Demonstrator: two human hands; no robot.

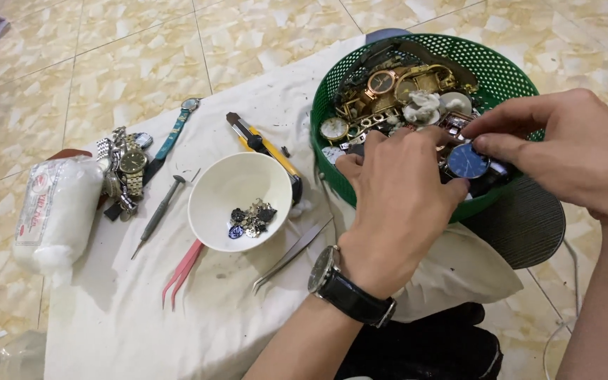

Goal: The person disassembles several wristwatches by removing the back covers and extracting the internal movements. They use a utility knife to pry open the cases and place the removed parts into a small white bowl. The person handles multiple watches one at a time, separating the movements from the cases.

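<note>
My left hand (395,200) and my right hand (564,144) meet over the near rim of a green perforated basket (508,67) full of watches and watch parts. Between their fingertips is a watch with a round blue dial (467,162). My left thumb and fingers press it from the left and below; my right thumb and forefinger pinch it from the upper right. A black-strapped wristwatch (339,285) sits on my left wrist. Inside the basket lie a rose-gold watch (381,82), gold bracelets and a white cotton wad (422,107).
A white cloth (198,317) covers the tiled floor. On it sit a white bowl (237,190) holding small dark parts, metal tweezers (291,255), pink tweezers (183,271), a screwdriver (157,214), a yellow utility knife (265,148), a pile of watches (127,169) and a cotton-wool pack (54,214).
</note>
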